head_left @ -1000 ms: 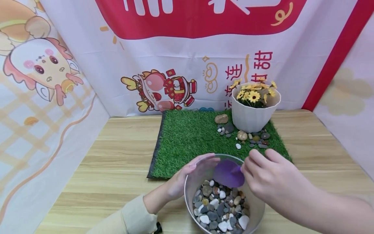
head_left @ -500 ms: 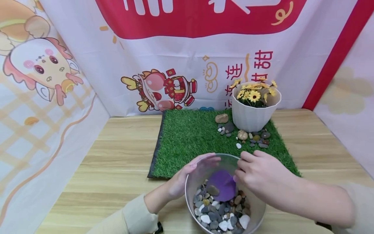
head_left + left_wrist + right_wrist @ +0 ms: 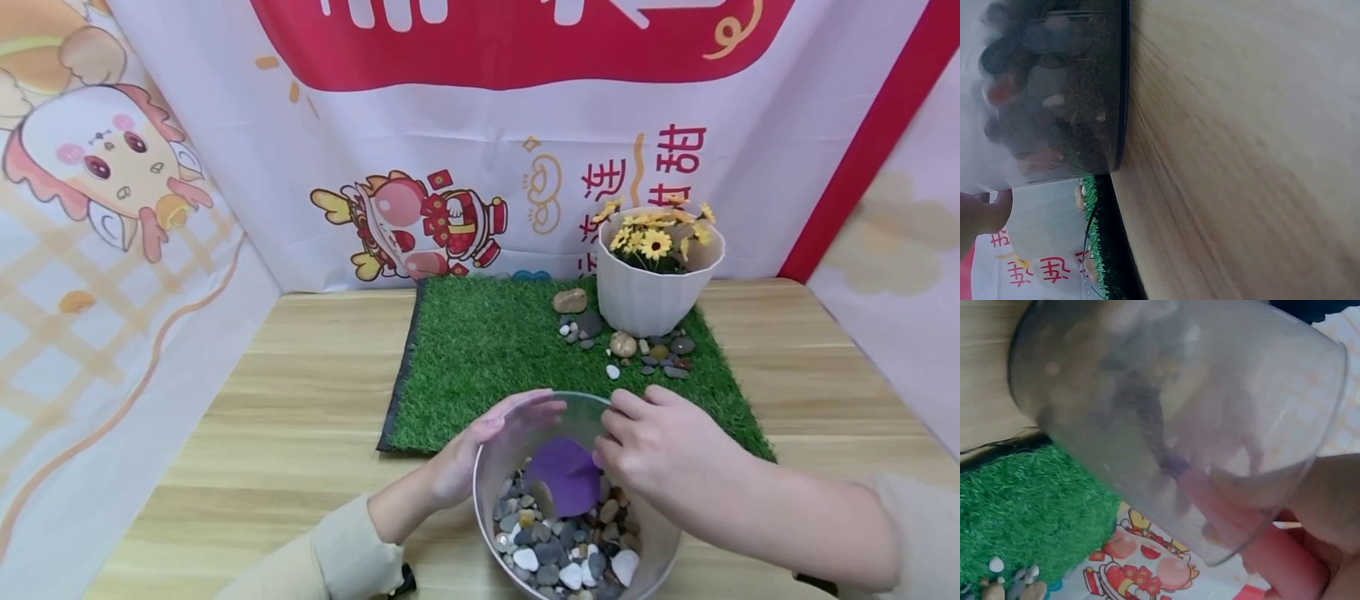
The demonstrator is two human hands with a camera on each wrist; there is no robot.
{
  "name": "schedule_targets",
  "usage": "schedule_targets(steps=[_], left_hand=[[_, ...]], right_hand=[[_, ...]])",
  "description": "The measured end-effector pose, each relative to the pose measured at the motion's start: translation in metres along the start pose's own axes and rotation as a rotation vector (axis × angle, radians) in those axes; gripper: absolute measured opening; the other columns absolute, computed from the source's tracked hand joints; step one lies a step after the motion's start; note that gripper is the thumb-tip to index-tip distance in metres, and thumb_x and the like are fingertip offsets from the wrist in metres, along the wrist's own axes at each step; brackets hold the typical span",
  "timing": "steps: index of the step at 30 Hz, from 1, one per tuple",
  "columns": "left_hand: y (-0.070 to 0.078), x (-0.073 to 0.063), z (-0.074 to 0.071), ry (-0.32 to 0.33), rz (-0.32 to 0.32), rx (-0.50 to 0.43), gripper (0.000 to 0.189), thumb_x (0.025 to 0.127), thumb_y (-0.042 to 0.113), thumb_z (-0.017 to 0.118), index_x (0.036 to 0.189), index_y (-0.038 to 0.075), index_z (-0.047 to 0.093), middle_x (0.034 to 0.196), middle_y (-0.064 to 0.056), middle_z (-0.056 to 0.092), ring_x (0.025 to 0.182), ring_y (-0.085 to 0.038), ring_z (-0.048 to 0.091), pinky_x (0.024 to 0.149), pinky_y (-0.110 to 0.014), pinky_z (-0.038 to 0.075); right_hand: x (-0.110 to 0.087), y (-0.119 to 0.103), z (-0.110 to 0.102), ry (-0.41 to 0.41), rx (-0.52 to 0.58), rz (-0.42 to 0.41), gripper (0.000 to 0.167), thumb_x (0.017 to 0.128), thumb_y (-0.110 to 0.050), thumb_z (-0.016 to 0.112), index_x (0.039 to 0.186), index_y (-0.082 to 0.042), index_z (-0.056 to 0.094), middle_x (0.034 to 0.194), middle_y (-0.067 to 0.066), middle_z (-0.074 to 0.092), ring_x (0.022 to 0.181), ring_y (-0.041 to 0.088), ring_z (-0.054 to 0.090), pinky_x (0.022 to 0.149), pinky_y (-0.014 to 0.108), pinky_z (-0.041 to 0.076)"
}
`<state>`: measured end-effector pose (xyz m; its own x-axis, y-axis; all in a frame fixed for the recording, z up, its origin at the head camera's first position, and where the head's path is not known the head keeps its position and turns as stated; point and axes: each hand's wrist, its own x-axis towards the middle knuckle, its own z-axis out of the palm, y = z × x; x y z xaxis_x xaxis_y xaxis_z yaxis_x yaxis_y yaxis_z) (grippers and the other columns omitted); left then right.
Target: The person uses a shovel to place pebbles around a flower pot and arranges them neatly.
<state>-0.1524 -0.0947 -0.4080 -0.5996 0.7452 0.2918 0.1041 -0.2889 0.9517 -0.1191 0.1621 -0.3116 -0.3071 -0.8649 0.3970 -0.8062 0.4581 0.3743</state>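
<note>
A clear plastic bucket [image 3: 662, 546] stands tilted toward me at the table's front, with grey, white and brown pebbles [image 3: 551, 550] in its bottom. My left hand [image 3: 457, 467] rests on the bucket's outer left side, its fingers extended along the wall and visible through the plastic. With my right hand [image 3: 667, 450] I grip a small shovel by its pink-red handle [image 3: 1288, 559], over the bucket's far right rim. Inside, the shovel's purple blade [image 3: 573, 475] dips into the pebbles, a brownish stone at its left edge. The handle is hidden by my hand in the head view.
Behind the bucket lies a green artificial grass mat [image 3: 480, 358] on the wooden table [image 3: 300, 400]. A white pot [image 3: 648, 292] of yellow flowers [image 3: 652, 242] stands at its back right, with several loose stones [image 3: 622, 343] around it. A printed cloth [image 3: 465, 125] hangs behind.
The purple blade has come from beside the far right wall down and left into the pebbles. My right hand has moved left along the rim; my left hand stays on the bucket.
</note>
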Motion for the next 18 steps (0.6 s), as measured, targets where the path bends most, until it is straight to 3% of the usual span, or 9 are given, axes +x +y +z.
schedule_targets(steps=[7, 18], left_hand=[[0.0016, -0.0006, 0.0016, 0.007, -0.009, -0.005, 0.067, 0.108, 0.037, 0.021, 0.158, -0.008, 0.016, 0.161, -0.030, 0.026, 0.150, -0.042, 0.025, 0.122, -0.055, 0.021], [0.0029, 0.0004, 0.0020, 0.013, -0.027, -0.007, 0.068, 0.108, 0.040, 0.021, 0.158, -0.006, 0.016, 0.163, -0.028, 0.025, 0.151, -0.040, 0.025, 0.122, -0.055, 0.020]], right_hand=[[-0.0054, 0.0018, -0.0002, 0.021, 0.151, 0.029, 0.022, 0.070, -0.028, 0.090, 0.065, -0.022, 0.070, 0.064, -0.013, 0.054, 0.064, 0.010, 0.044, 0.050, 0.020, 0.027], [-0.0096, 0.0026, 0.0027, -0.009, 0.297, -0.020, 0.016, 0.073, -0.032, 0.090, 0.074, -0.030, 0.075, 0.069, -0.019, 0.053, 0.068, 0.004, 0.047, 0.054, 0.017, 0.034]])
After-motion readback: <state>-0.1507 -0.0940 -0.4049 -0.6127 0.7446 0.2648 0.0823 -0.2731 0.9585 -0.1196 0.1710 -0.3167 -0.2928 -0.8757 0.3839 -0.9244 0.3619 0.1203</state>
